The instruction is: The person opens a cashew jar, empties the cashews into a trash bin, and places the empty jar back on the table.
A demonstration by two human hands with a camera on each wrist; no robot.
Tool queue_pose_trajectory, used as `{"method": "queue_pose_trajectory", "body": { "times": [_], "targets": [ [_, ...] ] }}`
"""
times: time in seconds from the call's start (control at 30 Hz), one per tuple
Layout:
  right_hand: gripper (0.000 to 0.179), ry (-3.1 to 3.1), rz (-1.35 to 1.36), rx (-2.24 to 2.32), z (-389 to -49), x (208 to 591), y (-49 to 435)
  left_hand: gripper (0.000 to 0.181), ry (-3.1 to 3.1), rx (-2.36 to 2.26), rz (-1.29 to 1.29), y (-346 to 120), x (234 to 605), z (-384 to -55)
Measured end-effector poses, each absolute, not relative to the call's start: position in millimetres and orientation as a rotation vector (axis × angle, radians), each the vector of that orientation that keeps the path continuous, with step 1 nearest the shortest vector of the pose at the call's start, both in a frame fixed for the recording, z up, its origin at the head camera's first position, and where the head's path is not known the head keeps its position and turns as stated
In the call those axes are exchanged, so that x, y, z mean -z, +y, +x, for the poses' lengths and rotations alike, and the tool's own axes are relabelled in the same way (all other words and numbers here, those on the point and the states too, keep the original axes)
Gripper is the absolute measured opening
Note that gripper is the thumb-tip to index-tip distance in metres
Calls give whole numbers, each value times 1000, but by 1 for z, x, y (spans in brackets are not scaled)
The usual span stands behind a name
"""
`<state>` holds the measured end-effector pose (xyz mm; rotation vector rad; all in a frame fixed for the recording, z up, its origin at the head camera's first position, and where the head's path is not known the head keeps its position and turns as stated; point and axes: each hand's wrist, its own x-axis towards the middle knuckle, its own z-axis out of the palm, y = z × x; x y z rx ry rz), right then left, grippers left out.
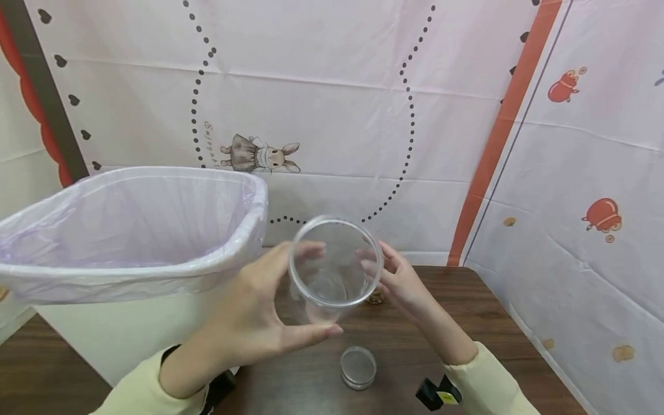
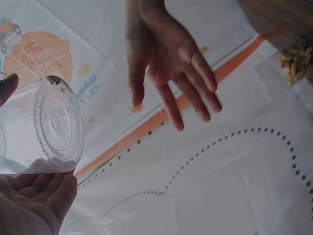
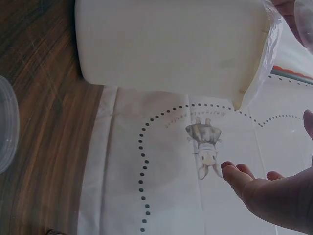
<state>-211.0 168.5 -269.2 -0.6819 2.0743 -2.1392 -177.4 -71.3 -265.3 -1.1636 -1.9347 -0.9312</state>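
Observation:
My left hand (image 1: 249,311) grips a clear plastic jar (image 1: 332,302) between thumb and fingers, its round mouth tipped toward the head camera. In the left wrist view the base of the jar (image 2: 61,120) shows small dark specks and some residue around its edge. My right hand (image 1: 407,282) is beside the jar on the right. The left wrist view shows that right hand (image 2: 171,63) apart from the jar, its fingers spread and nothing in it. Below the jar, a round clear lid (image 1: 358,368) lies on the brown wooden table (image 1: 415,340).
A pale bin (image 1: 129,323) with a thin lilac-white liner (image 1: 228,259) folded over its rim stands left of the jar. Behind the jar, partly hidden, sits a small heap of brown pieces (image 2: 296,61). A printed cloth (image 1: 332,121) hangs behind the table and along its right side.

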Motion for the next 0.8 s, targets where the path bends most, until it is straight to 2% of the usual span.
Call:
{"method": "queue_pose_trajectory", "body": {
  "times": [0.1,0.17,0.57,0.8],
  "targets": [
    [66,2070,-688,2125,-210,273,170,76,-2003,964,-1119,-61,240,-140],
    [68,2064,-685,2121,-211,275,171,76,-2049,984,-1083,-58,242,-136],
    [75,2058,-646,2101,-211,289,179,74,-2151,1106,-1029,-52,278,-151],
    [68,2109,-583,2064,-211,297,180,75,-2263,1153,-943,-52,296,-158]
  ]
}}
